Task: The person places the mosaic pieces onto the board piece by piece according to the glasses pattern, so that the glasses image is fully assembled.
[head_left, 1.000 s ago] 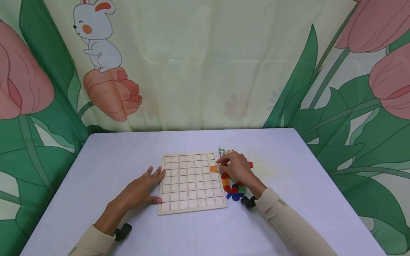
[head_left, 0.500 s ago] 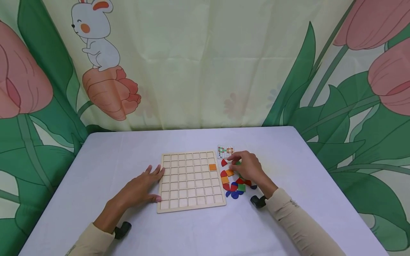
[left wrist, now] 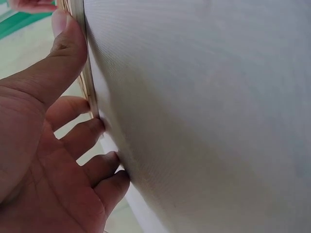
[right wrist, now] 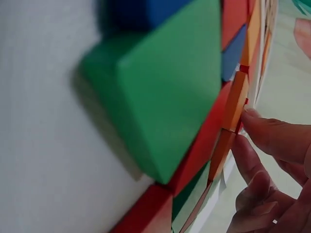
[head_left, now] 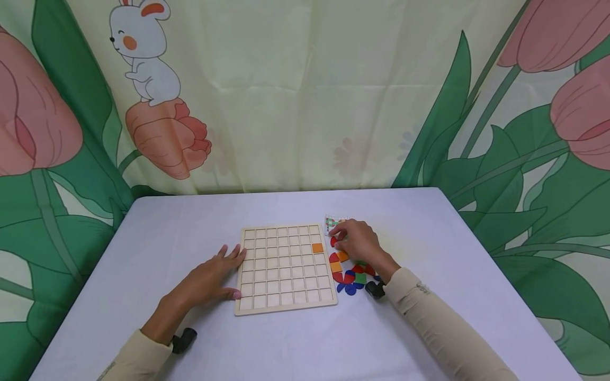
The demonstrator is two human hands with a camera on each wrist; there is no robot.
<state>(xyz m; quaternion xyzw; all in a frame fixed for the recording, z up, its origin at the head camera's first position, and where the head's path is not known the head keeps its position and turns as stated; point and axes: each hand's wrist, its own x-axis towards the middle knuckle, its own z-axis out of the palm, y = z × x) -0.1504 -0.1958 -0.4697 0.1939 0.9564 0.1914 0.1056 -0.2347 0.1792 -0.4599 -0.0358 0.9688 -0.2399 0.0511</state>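
Currently your left hand (head_left: 209, 278) rests spread at the left edge of the grid board (head_left: 284, 275) and your right hand (head_left: 358, 241), fingertips close-set, grip unclear, is at the red piece (head_left: 333, 242) right of its far end, where a low drag might skew the picture card (head_left: 335, 220).

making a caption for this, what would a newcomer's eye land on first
Probably the cartoon backdrop behind the table: a white rabbit at upper left, with big pink tulips at both sides. On the white table, the lone orange square stands out near the right edge of the wooden grid board, beside a cluster of colorful pieces. In the right wrist view, a large green piece dominates the middle.
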